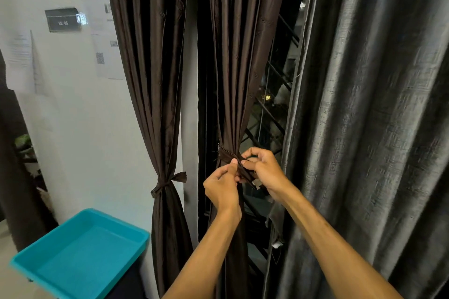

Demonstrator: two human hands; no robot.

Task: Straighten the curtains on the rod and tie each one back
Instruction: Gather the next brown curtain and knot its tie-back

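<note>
Two dark brown curtains hang side by side. The left brown curtain (150, 80) is gathered at its waist by a knotted brown tie-back (167, 183). The middle brown curtain (233, 68) is bunched at its waist, and a brown tie strip (227, 154) is wrapped around it. My left hand (222, 185) pinches one end of that strip with thumb and fingers. My right hand (263, 168) pinches the other end just to the right. The two hands almost touch over the strip's ends. A grey curtain (364, 128) hangs loose on the right.
A teal plastic tray (116, 228) sits low at the left. Papers and a dark sign (63, 19) are stuck on the white wall. Behind the curtains a dark window with a metal grille (272, 109) shows. The rod is out of view.
</note>
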